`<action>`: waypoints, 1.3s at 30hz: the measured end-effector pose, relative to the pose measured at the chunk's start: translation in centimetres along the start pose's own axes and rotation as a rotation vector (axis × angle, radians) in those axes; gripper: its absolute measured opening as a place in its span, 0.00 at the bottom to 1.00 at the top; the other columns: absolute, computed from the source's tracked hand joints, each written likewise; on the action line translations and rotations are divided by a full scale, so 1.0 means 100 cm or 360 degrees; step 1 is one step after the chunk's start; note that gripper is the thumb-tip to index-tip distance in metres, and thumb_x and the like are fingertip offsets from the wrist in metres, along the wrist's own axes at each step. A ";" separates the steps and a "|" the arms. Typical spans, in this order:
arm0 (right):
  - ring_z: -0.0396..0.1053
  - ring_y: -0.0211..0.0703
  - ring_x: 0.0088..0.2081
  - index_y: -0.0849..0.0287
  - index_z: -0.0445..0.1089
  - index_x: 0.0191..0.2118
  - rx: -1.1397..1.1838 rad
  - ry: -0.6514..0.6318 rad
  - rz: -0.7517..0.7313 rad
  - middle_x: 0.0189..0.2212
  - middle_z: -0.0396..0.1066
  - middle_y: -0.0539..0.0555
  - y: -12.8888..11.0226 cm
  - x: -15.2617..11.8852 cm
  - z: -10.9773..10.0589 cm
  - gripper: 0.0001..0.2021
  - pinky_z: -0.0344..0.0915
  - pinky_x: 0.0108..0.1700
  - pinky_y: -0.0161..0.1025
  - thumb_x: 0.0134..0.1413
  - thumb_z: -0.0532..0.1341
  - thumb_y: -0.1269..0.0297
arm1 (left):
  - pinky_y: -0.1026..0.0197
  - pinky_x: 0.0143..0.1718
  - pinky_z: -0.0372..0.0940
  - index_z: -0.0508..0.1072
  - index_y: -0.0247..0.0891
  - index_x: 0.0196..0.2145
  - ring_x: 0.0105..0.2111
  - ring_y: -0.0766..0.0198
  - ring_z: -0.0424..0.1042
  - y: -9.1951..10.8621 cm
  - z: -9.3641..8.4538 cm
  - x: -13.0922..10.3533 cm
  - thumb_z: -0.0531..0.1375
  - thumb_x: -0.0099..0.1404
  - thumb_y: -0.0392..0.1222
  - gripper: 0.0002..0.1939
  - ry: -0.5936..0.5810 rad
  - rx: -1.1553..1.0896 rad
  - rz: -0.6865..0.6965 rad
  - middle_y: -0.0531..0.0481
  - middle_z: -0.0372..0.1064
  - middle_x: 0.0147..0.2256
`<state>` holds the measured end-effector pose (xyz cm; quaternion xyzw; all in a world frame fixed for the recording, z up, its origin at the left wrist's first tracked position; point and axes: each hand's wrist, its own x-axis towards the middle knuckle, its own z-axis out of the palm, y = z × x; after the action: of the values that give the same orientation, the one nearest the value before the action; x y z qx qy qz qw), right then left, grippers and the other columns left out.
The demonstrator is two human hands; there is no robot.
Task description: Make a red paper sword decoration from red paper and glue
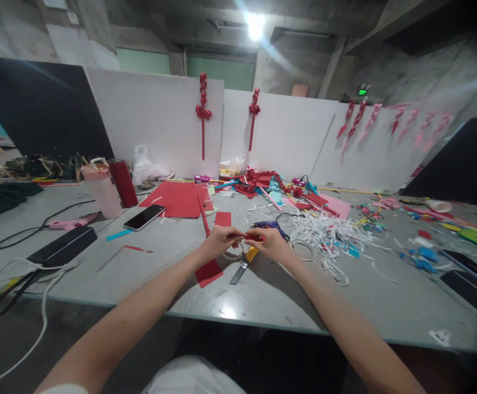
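Both left hand (pixel 222 241) and right hand (pixel 272 244) pinch red paper (pixel 255 238) between them; light, even pressure should prevent creasing.

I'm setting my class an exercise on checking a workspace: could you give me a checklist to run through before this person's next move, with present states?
1. Left hand and right hand both have fingers at the small red piece: ok.
2. Yellow-and-grey tool well clear of the hands: not ok, it lies close by the right one.
3. Blue tool switched off: cannot tell.
4. Near red paper lying flat on the table: ok.
5. White strips neatly contained: not ok, heaped loosely.
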<state>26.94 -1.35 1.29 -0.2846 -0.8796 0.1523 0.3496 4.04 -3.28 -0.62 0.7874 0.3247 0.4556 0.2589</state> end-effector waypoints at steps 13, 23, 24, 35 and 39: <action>0.76 0.46 0.37 0.58 0.77 0.45 -0.0551 -0.0151 -0.0013 0.36 0.80 0.57 -0.013 -0.004 0.002 0.10 0.64 0.38 0.37 0.70 0.57 0.67 | 0.66 0.32 0.61 0.76 0.34 0.42 0.28 0.66 0.72 0.011 -0.017 0.000 0.55 0.73 0.33 0.10 -0.0211 0.0794 0.0183 0.49 0.74 0.29; 0.74 0.41 0.35 0.59 0.74 0.45 -0.0472 -0.0590 -0.0185 0.33 0.78 0.53 -0.029 0.063 0.015 0.09 0.62 0.35 0.34 0.64 0.60 0.76 | 0.66 0.30 0.62 0.75 0.36 0.39 0.26 0.67 0.71 0.003 -0.089 -0.020 0.51 0.76 0.43 0.14 -0.0169 0.0622 -0.0038 0.49 0.75 0.29; 0.73 0.40 0.33 0.58 0.75 0.44 -0.0448 -0.0653 -0.0184 0.33 0.78 0.53 -0.030 0.076 0.015 0.10 0.60 0.33 0.33 0.62 0.60 0.78 | 0.66 0.31 0.62 0.75 0.36 0.38 0.27 0.67 0.71 -0.003 -0.097 -0.022 0.51 0.76 0.44 0.15 -0.0149 0.0595 -0.0079 0.49 0.75 0.29; 0.70 0.35 0.25 0.62 0.75 0.30 0.0089 -0.0271 0.0343 0.24 0.75 0.51 0.094 0.278 0.014 0.14 0.61 0.30 0.30 0.66 0.60 0.61 | 0.63 0.32 0.70 0.79 0.41 0.37 0.27 0.62 0.76 -0.056 -0.124 -0.041 0.55 0.72 0.46 0.14 0.0272 0.0525 -0.0579 0.51 0.77 0.28; 0.70 0.35 0.25 0.65 0.74 0.27 0.0077 0.0096 0.0779 0.22 0.75 0.52 0.173 0.369 0.017 0.12 0.62 0.31 0.29 0.62 0.60 0.70 | 0.65 0.32 0.72 0.79 0.45 0.41 0.26 0.63 0.77 -0.073 -0.109 -0.058 0.54 0.73 0.46 0.14 0.0277 0.0506 -0.0445 0.51 0.78 0.28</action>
<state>10.68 34.59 11.50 -0.4851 -0.7697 0.2449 0.3350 -9.84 -1.61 -4.04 0.7233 0.5194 0.4246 0.1633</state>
